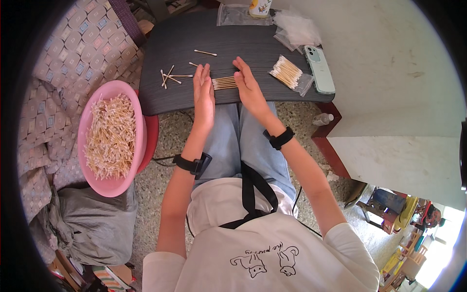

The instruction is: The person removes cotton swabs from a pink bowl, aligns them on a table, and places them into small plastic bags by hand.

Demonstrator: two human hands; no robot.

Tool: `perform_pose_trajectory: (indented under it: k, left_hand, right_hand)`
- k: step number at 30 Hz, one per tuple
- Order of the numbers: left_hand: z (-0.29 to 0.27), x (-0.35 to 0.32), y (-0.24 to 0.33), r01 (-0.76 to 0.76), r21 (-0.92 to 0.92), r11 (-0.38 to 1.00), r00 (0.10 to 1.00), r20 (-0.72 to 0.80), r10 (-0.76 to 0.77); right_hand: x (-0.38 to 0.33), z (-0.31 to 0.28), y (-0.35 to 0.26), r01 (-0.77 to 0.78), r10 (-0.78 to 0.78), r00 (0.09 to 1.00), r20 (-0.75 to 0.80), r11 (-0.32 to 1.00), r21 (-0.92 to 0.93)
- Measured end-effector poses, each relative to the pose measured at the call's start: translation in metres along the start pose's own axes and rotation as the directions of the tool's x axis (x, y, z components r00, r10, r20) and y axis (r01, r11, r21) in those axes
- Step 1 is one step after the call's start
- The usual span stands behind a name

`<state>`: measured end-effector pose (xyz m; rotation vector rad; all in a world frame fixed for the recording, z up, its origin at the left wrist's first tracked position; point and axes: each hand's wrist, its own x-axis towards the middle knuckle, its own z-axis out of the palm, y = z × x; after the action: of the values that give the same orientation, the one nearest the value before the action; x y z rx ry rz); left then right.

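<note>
A small row of cotton swabs (224, 82) lies side by side near the front edge of the dark table (194, 36). My left hand (205, 97) stands on edge at the row's left end, fingers stretched out. Facing it, my right hand (251, 92) is at the other end, also with straight fingers. Both hands flank the swabs rather than wrapping round them. Several loose swabs (170, 76) lie crossed to the left. A single swab (205, 52) rests farther back, and one more is partly hidden behind my left fingers.
A clear bag of swabs (288, 73) lies to the right, beside a pale green phone (320, 69). Plastic bags (297, 30) and a patterned cup (260, 8) are at the back. Left of the table, a pink basin (141, 131) holds heaped swabs. A wall (379, 82) bounds the right.
</note>
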<state>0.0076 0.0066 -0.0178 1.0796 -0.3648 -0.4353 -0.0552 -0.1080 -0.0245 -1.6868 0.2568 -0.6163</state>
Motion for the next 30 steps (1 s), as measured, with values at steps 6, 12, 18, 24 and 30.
perform_pose_trajectory:
  k: [6,12,18,24,30]
  left_hand:
    - [-0.016,0.008,0.002,-0.170,0.324,0.931,0.984,0.112,0.141]
    - [-0.027,0.008,0.021,-0.542,0.788,0.293,0.840,0.499,0.211]
    - [-0.023,0.017,0.020,-0.627,0.760,0.174,0.775,0.583,0.243]
    - [-0.021,0.023,0.020,-0.577,0.790,0.207,0.815,0.542,0.205]
    - [-0.021,0.024,0.023,-0.609,0.762,0.218,0.792,0.570,0.220]
  right_hand:
    - [0.005,-0.023,-0.014,0.377,-0.312,0.926,0.213,0.789,-0.485]
    - [0.007,-0.034,-0.018,0.462,-0.298,0.882,0.366,0.700,-0.545]
    - [0.017,-0.036,-0.019,0.494,-0.277,0.861,0.427,0.655,-0.571]
    - [0.021,-0.032,-0.015,0.491,-0.281,0.867,0.412,0.625,-0.607]
    - [0.022,-0.030,-0.014,0.533,-0.298,0.844,0.445,0.546,-0.646]
